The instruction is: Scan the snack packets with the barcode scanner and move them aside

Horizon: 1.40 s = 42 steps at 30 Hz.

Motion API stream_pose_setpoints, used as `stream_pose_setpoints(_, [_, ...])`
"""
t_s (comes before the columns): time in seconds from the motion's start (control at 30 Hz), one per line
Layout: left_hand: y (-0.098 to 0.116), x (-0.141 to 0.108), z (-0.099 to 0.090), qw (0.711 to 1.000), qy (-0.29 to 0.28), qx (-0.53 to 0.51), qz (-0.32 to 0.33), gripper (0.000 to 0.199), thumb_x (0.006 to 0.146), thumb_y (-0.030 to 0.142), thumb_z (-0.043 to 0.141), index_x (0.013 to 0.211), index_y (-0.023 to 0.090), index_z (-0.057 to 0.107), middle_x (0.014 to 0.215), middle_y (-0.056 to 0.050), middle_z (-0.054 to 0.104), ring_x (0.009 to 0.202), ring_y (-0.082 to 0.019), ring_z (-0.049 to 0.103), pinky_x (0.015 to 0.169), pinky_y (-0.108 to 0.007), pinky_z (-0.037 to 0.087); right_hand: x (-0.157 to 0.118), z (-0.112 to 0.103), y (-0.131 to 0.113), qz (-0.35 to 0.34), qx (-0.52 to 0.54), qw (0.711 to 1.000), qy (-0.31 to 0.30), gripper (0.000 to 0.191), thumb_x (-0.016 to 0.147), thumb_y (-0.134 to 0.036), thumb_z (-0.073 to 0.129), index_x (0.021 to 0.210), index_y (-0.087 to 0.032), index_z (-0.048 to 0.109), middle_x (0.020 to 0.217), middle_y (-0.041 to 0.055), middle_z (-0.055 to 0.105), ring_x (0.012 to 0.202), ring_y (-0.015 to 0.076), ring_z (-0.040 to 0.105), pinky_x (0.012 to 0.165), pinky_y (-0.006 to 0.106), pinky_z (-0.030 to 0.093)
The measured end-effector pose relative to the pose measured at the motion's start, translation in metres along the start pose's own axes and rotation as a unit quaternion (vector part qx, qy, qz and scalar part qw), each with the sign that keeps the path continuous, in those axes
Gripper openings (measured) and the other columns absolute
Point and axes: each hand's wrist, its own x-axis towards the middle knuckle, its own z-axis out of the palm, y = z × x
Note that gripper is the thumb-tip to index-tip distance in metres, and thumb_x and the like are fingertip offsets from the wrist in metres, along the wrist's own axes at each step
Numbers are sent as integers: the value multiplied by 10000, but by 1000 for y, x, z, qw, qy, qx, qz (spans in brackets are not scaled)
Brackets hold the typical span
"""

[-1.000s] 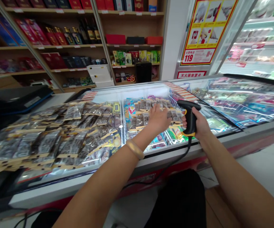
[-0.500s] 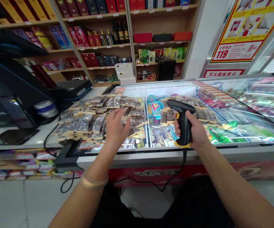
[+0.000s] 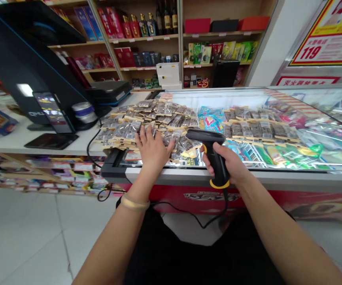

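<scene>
My left hand (image 3: 153, 148), a gold bangle (image 3: 135, 202) on its wrist, is spread at the near edge of a heap of small clear snack packets (image 3: 165, 109). Its fingertips reach over the packets; whether they press on any one I cannot tell. In my right hand (image 3: 230, 164) is a black barcode scanner (image 3: 218, 164) with yellow trim, gripped round its handle, its head pointing left toward the heap. A cable (image 3: 202, 225) runs from the handle's bottom, down and leftward. More packets lie in rows (image 3: 261, 130) beyond the scanner, on the freezer's glass top.
The chest freezer (image 3: 265, 176) stretches to the right with colourful bags inside. On the left counter stand a checkout terminal (image 3: 25, 63), a phone (image 3: 53, 113) and a roll of tape (image 3: 84, 113). Shelves of boxes and bottles (image 3: 150, 25) rise behind.
My left hand has come down onto the packet heap, fingers spreading. The scanner has moved left, nearer that hand. The whole view has shifted, so the scene sits further right.
</scene>
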Motion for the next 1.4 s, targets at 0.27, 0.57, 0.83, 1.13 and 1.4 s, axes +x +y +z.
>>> stream_pose_setpoints(0.27, [4, -2, 1, 999, 32, -17, -3, 490, 860, 552, 584, 1150, 162, 648, 1510, -215, 479, 1499, -387, 287, 1228, -608, 120, -3, 0, -1, -25, -27, 999, 15, 535, 696, -632, 760, 903, -158, 625, 580, -22, 590, 398, 94, 514, 357, 210, 435])
stream_pose_setpoints(0.57, [9, -1, -3, 998, 22, -56, -23, 595, 785, 577, 662, 1188, 142, 622, 1546, -252, 416, 1513, -427, 229, 1217, -648, 89, -3, 0, 0, -29, -26, 999, 18, 533, 685, -645, 761, 878, -171, 613, 577, -27, 588, 385, 90, 506, 349, 207, 430])
stream_pose_setpoints(0.83, [8, -1, -3, 999, 2, -33, -4, 527, 770, 566, 684, 1127, 179, 675, 1571, -205, 408, 1516, -429, 217, 1218, -654, 71, -3, 0, 0, -26, -25, 999, 13, 549, 674, -661, 766, 862, -171, 609, 578, -22, 598, 391, 94, 517, 357, 205, 440])
stream_pose_setpoints(1.13, [11, 5, -9, 998, 0, -67, 7, 416, 833, 439, 662, 1130, 161, 577, 1370, -219, 564, 1422, -388, 385, 1194, -584, 222, -1, -7, 3, -11, -20, 1000, -11, 489, 760, -624, 722, 918, -171, 626, 625, -14, 610, 432, 102, 542, 383, 211, 471])
stream_pose_setpoints(1.4, [14, 15, 0, 936, -4, -340, -95, 361, 989, 538, 383, 1123, 211, 452, 791, -18, 604, 580, -159, 620, 615, -294, 494, -3, -3, 3, -14, -19, 1000, -15, 515, 731, -643, 741, 900, -171, 621, 602, -17, 608, 417, 97, 538, 380, 197, 463])
